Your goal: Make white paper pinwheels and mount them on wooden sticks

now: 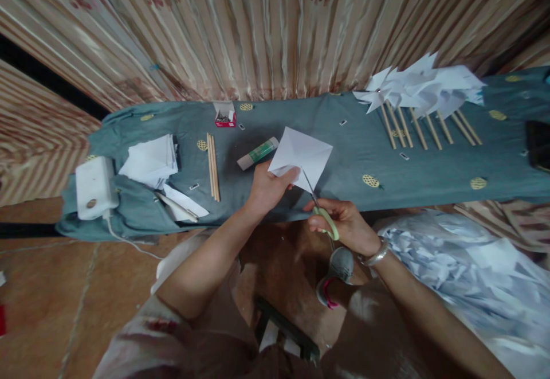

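My left hand (267,187) pinches the lower left edge of a white square paper (303,152), thumb on top, and holds it over the front of the table. In my right hand (344,221) is a pair of scissors (326,218) with light green handles, my fingers in the loops. The blades meet the paper near its lower corner and point in toward its middle. Just behind my left hand, a glue stick (258,153) with a green label lies on the cloth, close to the paper's left edge.
Wooden sticks (213,167), a red box of small metal pins (225,116), a paper stack (150,160), a pen (176,206) and a white power strip (95,188) lie left. Several paper pinwheels (423,86) lie back right. A bag of paper pieces (468,258) stands right, below the table (335,121).
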Motion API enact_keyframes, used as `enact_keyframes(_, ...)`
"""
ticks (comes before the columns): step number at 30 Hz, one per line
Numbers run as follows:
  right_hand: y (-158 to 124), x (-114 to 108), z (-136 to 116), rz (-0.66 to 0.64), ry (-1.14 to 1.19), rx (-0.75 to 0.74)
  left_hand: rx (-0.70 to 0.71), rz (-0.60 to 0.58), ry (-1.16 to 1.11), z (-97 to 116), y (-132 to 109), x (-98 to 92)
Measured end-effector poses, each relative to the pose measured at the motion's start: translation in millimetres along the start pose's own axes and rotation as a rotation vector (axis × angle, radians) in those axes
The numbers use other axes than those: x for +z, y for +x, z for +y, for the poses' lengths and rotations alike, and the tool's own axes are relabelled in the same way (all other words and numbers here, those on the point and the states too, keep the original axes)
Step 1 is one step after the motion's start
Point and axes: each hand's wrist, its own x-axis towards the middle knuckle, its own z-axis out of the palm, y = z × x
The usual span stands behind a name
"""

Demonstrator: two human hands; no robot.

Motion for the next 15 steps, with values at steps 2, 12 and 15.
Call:
enact_keyframes(2,-1,-3,-1,-0.044,-0.053,-0.004,0.003,0.013,-0.017,0,2,-1.6)
enact_keyframes(12,-5,-49,-5,-0.138,-0.136,0.008,-0.058,0.083,-0.157,5,11,-11.9)
enact_keyframes(15,-2,-54,-6,0.096,-0.045,-0.105,-0.066,0.038,-0.130,0,10,-11.6)
